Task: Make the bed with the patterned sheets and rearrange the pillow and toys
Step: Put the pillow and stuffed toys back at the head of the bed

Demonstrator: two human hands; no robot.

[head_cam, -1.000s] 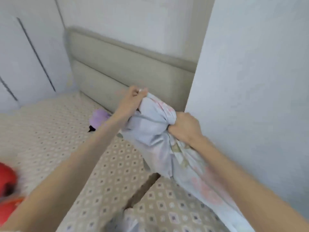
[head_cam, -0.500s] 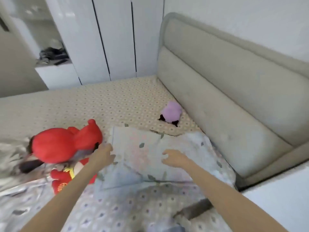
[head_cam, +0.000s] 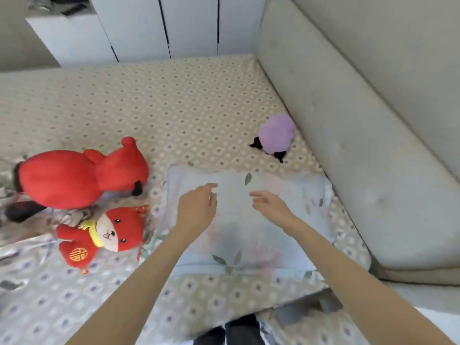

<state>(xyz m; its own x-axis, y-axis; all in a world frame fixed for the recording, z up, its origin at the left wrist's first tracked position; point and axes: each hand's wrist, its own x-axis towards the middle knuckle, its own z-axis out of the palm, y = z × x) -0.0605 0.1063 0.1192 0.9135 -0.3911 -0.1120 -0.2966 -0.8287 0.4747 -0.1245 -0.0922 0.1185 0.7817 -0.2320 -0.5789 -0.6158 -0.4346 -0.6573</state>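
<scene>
Head view. Your left hand (head_cam: 199,207) and right hand (head_cam: 271,204) were both over the middle of the pillow (head_cam: 249,247), fingers loosely spread and gripping nothing. Whether the fingertips touched the cover could not be told. The pillow lay flat on the patterned sheet (head_cam: 174,108) at centre frame, its right edge just beside the foot of the headboard (head_cam: 361,150).

The step in hand appeared to be settling the pillow in place. To do it well, you needed flat palms working from the centre out toward the corners, and the pillow's right-hand edge squared against the headboard. The cover looked thin and soft, so a dragging push would likely have rucked it. A press and a short stroke suited it better.

Surface: the sheet looked smooth in the upper half of the frame. A purple toy (head_cam: 275,135) sat above the pillow, close to the headboard. A large red toy (head_cam: 74,178) and a small red toy (head_cam: 104,235) lay at left, touching each other and near the pillow's left edge.

Room: white cupboard doors (head_cam: 189,26) ran along the top of the frame, with a shelf unit (head_cam: 69,38) at upper left.
</scene>
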